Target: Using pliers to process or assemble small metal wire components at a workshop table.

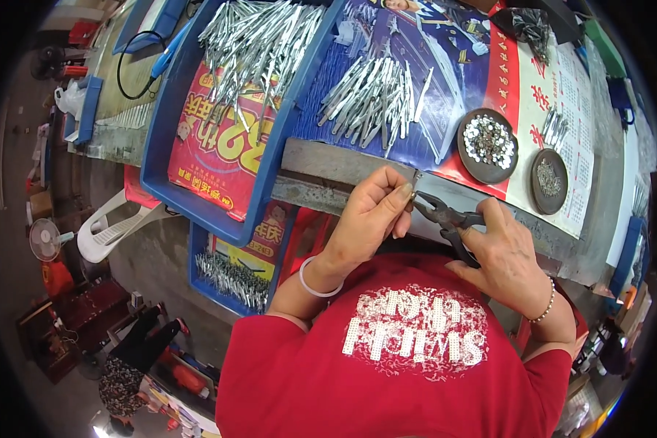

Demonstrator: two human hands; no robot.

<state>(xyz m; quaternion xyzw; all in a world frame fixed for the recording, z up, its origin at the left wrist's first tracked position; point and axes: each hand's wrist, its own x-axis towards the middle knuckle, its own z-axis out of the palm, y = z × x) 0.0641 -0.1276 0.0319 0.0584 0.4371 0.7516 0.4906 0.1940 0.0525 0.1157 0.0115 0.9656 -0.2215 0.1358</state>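
My right hand (509, 248) is wrapped round the dark handles of a pair of pliers (444, 216), whose jaws point toward my left hand. The thumb and fingers of my left hand (369, 219) are pinched on a small metal part (415, 191); its exact shape is too small to make out. The plier jaws meet or come very near this part. Beyond my hands, a pile of flat metal strips (376, 98) lies on the poster-covered table. To the right stand a brown dish of shiny round discs (489, 142) and a smaller dish of tiny metal pieces (549, 180).
A blue tray (252, 232) holding many metal strips (259, 47) overhangs the table's front edge at left. A lower blue tray with metal parts (233, 281) sits beneath it. A white plastic stool (109, 232) and a person (128, 365) are farther left.
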